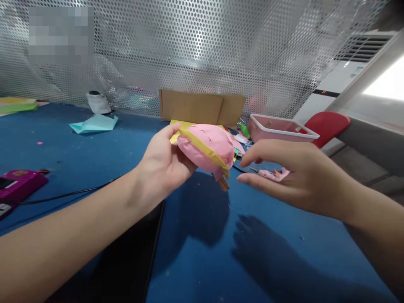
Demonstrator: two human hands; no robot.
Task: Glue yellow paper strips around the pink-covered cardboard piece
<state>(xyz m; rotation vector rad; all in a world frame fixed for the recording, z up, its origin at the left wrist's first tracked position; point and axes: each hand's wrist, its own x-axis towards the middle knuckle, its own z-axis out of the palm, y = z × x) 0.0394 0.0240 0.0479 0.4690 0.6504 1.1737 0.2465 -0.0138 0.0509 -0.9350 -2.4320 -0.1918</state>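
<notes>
My left hand (164, 160) is closed around a puffy pink paper craft (206, 143), its thumb at the upper left edge and its fingers underneath. A yellow paper strip (202, 147) runs slantwise across the craft. From its lower right end sticks out a short brown piece (223, 183). Held above the blue table, the craft casts a shadow below. My right hand (290, 176) hovers just to the right, apart from the craft, with thumb and fingers spread and nothing between them. Through that gap shows a small pink and orange item (273, 173), partly hidden by the hand.
A pink bin with white rim (284, 126) and a cardboard piece (192, 106) stand at the back. Folded light-blue paper (94, 124) lies left, near a white wrapped object (98, 102). A purple device (22, 187) trails a black cable. A dark flat panel (126, 252) lies in front.
</notes>
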